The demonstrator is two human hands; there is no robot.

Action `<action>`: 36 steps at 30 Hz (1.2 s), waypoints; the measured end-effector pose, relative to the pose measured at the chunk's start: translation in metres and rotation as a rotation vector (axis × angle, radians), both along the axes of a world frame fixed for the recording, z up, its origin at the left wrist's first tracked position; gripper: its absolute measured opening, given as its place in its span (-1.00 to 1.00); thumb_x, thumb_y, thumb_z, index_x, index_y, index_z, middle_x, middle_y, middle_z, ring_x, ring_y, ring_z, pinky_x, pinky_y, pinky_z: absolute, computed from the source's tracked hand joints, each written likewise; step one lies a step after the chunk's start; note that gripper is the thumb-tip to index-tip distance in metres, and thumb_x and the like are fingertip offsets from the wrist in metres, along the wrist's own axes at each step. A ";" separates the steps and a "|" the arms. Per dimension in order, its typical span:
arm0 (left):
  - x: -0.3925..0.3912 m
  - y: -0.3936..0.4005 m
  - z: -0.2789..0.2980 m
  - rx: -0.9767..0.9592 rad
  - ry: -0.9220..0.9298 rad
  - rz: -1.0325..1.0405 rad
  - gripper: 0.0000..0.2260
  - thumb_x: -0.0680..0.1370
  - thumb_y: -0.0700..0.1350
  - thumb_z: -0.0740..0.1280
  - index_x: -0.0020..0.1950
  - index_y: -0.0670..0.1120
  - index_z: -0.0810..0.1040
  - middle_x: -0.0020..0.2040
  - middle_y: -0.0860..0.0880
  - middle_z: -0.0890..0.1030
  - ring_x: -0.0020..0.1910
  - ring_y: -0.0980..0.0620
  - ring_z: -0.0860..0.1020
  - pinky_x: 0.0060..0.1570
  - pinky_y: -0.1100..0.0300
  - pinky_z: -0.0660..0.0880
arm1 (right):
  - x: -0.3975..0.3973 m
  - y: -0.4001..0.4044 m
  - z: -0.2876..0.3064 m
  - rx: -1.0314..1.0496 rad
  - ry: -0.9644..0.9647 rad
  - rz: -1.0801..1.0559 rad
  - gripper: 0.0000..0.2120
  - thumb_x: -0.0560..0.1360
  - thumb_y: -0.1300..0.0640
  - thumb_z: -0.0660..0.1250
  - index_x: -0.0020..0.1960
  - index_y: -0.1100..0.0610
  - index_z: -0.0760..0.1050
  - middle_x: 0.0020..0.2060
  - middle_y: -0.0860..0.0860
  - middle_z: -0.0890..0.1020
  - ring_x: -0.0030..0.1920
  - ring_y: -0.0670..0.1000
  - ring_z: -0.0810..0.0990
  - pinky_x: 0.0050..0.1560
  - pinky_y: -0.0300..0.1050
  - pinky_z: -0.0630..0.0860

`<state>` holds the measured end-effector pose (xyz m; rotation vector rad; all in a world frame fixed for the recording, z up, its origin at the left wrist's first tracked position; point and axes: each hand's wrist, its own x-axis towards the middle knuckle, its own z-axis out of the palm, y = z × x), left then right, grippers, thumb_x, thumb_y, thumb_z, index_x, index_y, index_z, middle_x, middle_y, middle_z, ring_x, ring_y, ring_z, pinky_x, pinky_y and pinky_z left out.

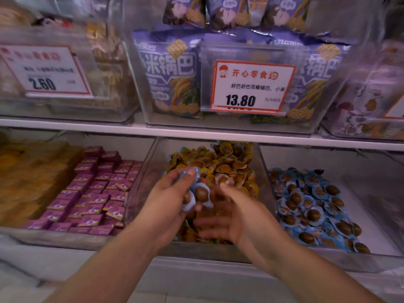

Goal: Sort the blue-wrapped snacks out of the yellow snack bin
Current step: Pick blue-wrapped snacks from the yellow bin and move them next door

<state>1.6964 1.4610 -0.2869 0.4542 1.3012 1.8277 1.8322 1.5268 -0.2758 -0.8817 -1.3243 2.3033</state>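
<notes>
Blue-wrapped snacks [197,193] in left grip [172,193]; right grip [227,217] released over yellow bin [265,171].

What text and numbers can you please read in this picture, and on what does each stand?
"开心零食" and "13.80": middle price card.
"2.60": left price card; its other lines are blurred.
"米锅巴": purple bags.
Print on the blue-wrapped snacks in the left hand is too small to read.

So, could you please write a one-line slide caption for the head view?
Left hand holds blue-wrapped snacks over the yellow snack bin; right hand reaches in.
</notes>
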 end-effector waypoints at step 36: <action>0.026 0.063 -0.034 -0.435 1.923 -0.562 -0.53 0.42 0.32 0.29 0.29 0.23 0.44 0.60 0.07 -0.14 0.58 -0.04 -0.26 0.48 -0.32 -0.23 | 0.066 0.084 -0.029 1.158 -0.364 -0.290 -0.78 0.61 0.11 0.23 0.21 0.09 0.56 0.08 -0.04 0.61 0.10 -0.10 0.57 0.16 -0.05 0.53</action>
